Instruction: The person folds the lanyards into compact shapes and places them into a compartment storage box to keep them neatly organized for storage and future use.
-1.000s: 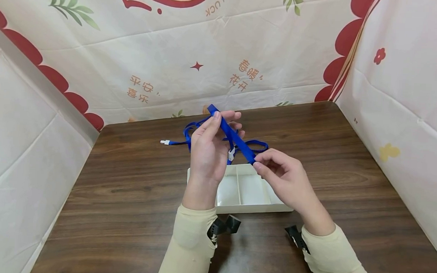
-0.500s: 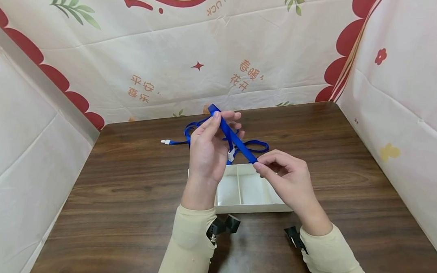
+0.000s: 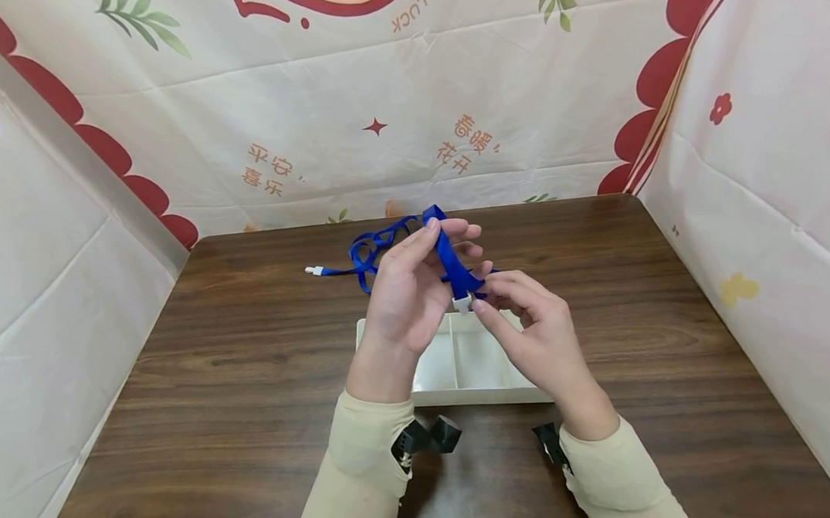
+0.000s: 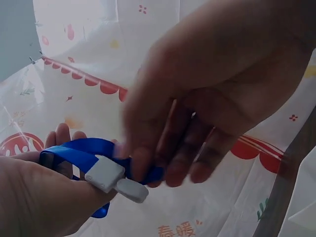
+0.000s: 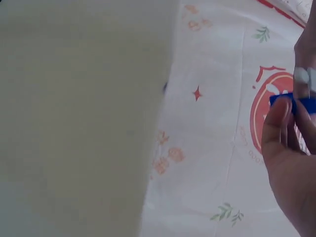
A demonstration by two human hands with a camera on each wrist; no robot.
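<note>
Someone in pale sleeves [image 3: 368,450] sits or stands at the near side of a brown wooden bench [image 3: 208,374], both hands raised over its middle. The left hand [image 3: 406,301], palm toward the body, pinches a blue strap [image 3: 450,254] near its folded top between thumb and fingers; its other fingers stand loosely apart behind. The right hand [image 3: 540,338] has thumb and fingertips clamped on the lower part of that strap, right beside a white clip [image 3: 462,303]. The strap slants down between the hands, held above the bench, and the left wrist view shows the clip as a squarish block with a rounded tab.

Behind the left hand, more blue loops [image 3: 368,249] lie toward the bench's far edge; whether they belong to the held strap I cannot tell. From them a second clip [image 3: 313,270], also white, points at the left edge. Below the hands, about midway between the bench's left and right edges, sits a white tray [image 3: 481,399] with dividers, partly covered by the hands. Each wrist carries a black mount [image 3: 414,438]. Past the far edge hangs a pale cloth [image 3: 367,79] printed with leaves and red scallops.
</note>
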